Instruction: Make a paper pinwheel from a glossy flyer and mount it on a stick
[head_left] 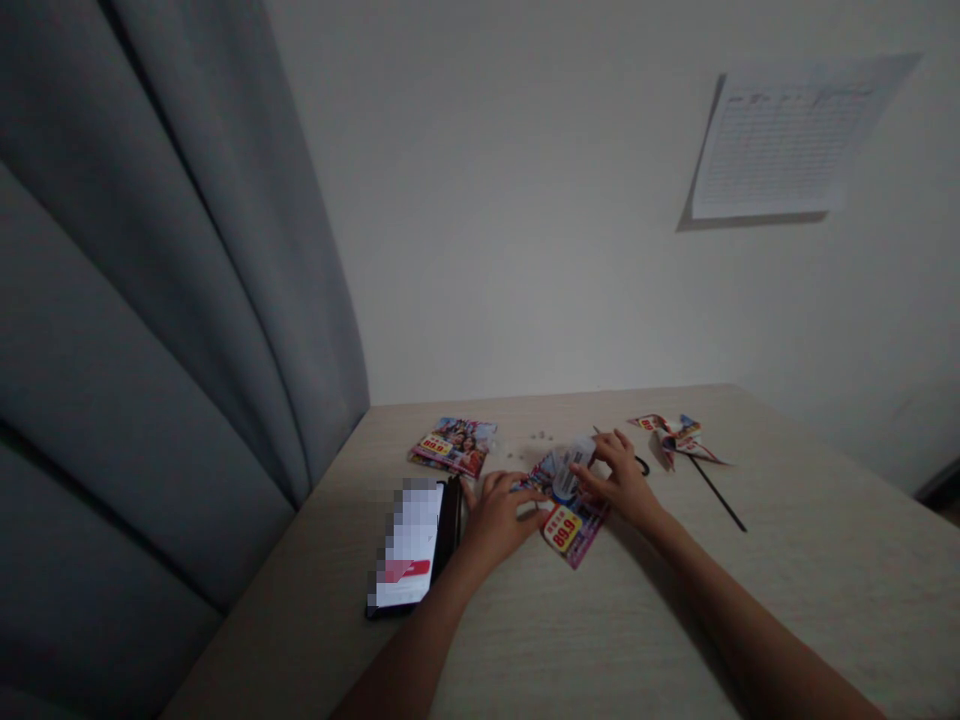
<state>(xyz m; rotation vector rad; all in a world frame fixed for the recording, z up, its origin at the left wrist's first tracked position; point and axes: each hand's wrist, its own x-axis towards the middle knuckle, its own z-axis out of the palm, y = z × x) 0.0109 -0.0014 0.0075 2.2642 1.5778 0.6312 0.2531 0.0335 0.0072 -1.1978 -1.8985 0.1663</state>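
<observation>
"Plain wall behind, pale bench below. Where's the printed sheet?"

"On the bench between the two hands, with a clear labelled container over its upper part."

"And how do the hands stand?"

"The left hand is loosely open, thumb apart from forefinger, fingertips at the sheet's left side. The right hand is half curled, fingers against the container; how firmly it has hold, I can't tell."

"Any advice?"

"I'd press lightly with the left fingertips, so the paper neither slides nor creases, and shift the container gently."

"Anything nearby to mind?"

"Leaflets and a phone lie to the left. I'd keep the right forearm off the pinwheel and its black stick."
</observation>
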